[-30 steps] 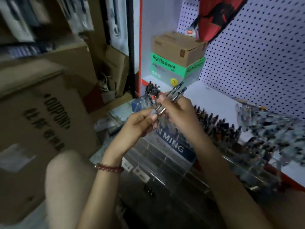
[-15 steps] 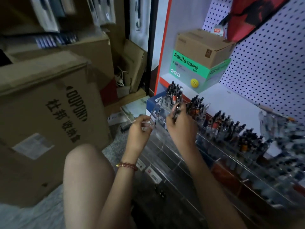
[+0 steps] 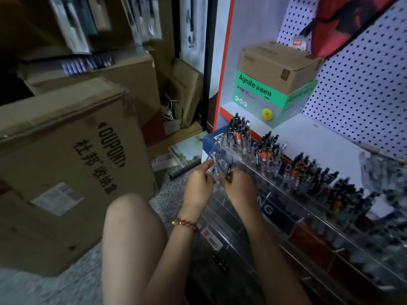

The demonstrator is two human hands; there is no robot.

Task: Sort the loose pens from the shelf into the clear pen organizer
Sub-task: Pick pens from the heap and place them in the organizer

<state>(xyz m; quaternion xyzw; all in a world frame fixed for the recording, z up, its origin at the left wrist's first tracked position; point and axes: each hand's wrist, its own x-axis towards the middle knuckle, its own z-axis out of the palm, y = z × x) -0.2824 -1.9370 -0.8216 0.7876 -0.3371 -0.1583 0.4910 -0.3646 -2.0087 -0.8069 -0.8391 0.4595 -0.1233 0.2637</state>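
Both hands are held close together at the left end of the clear pen organizer (image 3: 308, 202). A single clear pen (image 3: 213, 158) is pinched in the fingertips of the left hand (image 3: 198, 188), and a small bunch of pens (image 3: 229, 173) is gripped in the curled right hand (image 3: 239, 187), dark ends up, just in front of the organizer's leftmost slots. Its rear rows are filled with upright pens (image 3: 266, 148), a blurred heap of loose clear pens (image 3: 383, 172) is seen behind its right end on the white shelf (image 3: 319, 142), a green Agnite box (image 3: 264, 100) is stood behind its left end, and a Dupont carton (image 3: 66, 164) sits well off to its left.
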